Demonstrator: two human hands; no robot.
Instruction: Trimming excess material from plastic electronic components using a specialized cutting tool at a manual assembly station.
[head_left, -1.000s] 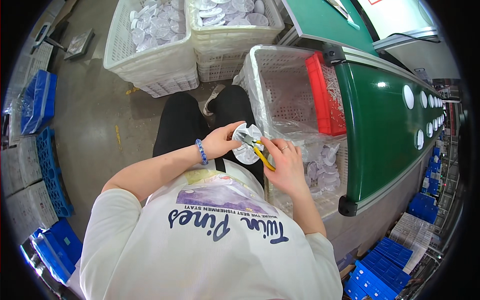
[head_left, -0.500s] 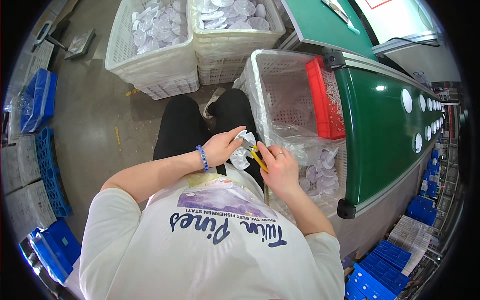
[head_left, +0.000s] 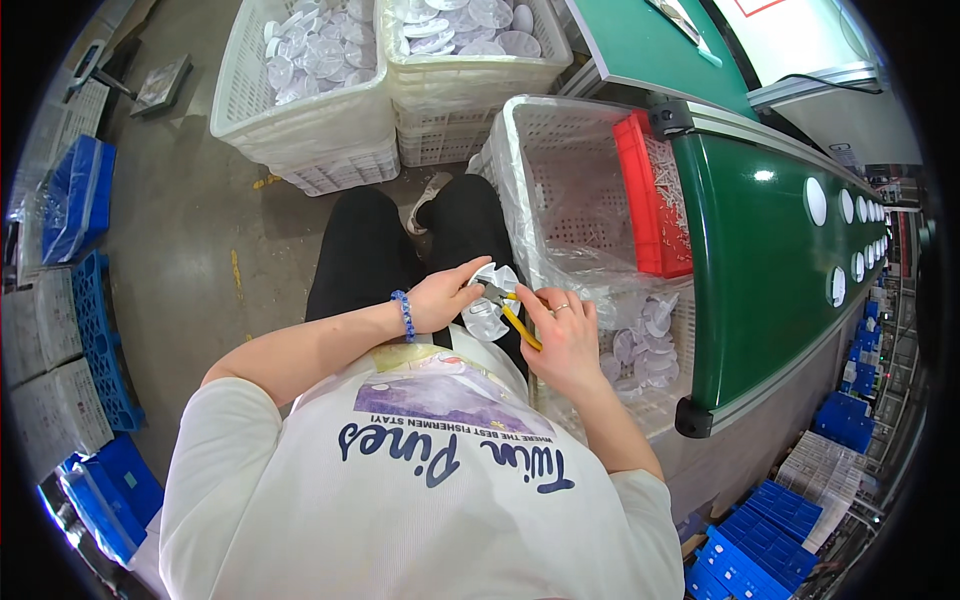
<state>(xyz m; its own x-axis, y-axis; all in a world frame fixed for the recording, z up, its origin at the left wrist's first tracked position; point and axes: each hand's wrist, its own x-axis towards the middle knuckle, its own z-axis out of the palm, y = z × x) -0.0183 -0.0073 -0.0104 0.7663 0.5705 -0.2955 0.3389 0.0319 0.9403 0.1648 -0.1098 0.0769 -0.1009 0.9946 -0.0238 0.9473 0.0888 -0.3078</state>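
Note:
Above my lap, my left hand [head_left: 446,299] grips a cluster of white, round plastic parts [head_left: 484,318] by its left side. My right hand [head_left: 566,335] is closed around yellow-handled cutting pliers [head_left: 522,328]. The metal jaws of the pliers sit at the middle of the cluster, close to my left fingertips; whether they bite on anything is too small to tell. Just right of my right hand, several loose clear-white plastic parts [head_left: 645,345] lie in the near end of a plastic-lined white crate [head_left: 512,190].
A red tray [head_left: 632,200] of small white pieces rests in the lined crate. Two white crates [head_left: 300,150] [head_left: 470,80] full of clear discs stand ahead. At my right runs a green conveyor belt [head_left: 750,290] carrying white discs [head_left: 816,202]. Blue pallets [head_left: 100,345] stand at left.
The cluster has turned slightly and shows more of its face. My right hand and the pliers have shifted slightly, with the jaws still at the cluster.

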